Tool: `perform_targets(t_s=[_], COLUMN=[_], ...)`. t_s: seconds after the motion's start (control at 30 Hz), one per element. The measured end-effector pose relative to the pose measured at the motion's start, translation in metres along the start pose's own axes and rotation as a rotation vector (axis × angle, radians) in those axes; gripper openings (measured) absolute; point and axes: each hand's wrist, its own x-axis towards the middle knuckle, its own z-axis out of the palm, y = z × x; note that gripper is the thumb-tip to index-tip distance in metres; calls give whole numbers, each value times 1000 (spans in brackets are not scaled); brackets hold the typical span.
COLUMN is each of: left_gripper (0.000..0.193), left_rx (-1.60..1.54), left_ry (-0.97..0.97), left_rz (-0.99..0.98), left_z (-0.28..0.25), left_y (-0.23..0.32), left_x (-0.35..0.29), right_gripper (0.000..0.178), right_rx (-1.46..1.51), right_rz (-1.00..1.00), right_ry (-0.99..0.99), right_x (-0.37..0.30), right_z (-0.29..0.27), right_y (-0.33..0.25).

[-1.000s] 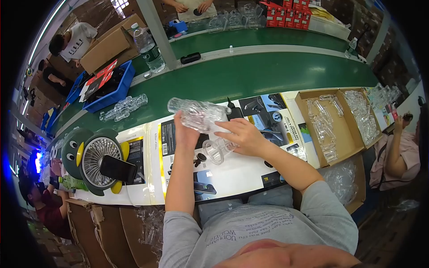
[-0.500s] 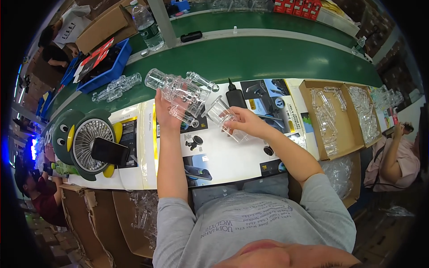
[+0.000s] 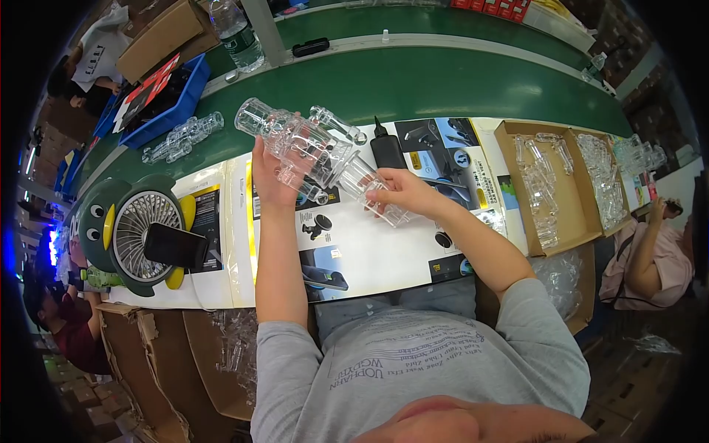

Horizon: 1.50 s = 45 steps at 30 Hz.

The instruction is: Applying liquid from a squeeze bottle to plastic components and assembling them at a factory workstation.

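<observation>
The long green table (image 3: 480, 92) lies ahead, a white printed sheet (image 3: 369, 255) nearest me. Above it, my left grip (image 3: 273, 173) is clamped on the clear, glassy body with side branches (image 3: 312, 151); my right grip (image 3: 402, 193) pinches the clear flared tube (image 3: 360, 179) at its near end. Whether they join, I cannot tell. A careless tilt could knock their rims; a slack hold could drop either.

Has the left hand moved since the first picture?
Yes. The left hand has shifted to the person's left, farther from the black bottle on the table.
</observation>
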Motion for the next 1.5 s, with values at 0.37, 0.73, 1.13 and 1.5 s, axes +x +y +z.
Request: perform_targets(t_s=[0.37,0.73,1.13,1.5], left_gripper=[51,47,45,49], left_rx=[37,49,42,38], left_ry=[-13,-24,-14,-5], left_rz=[-9,-28,-61,-84], left_z=[3,2,-1,-6], left_y=[-2,-2,-1,-6], left_x=[-2,-2,0,1], right_gripper=[34,34,39,36], right_rx=[-4,-1,4,82], right_rz=[0,-7,-51,-48], right_ry=[-14,-10,22,19], right_x=[5,5,5,5], right_z=[0,1,3,1], right_y=[6,5,4,4])
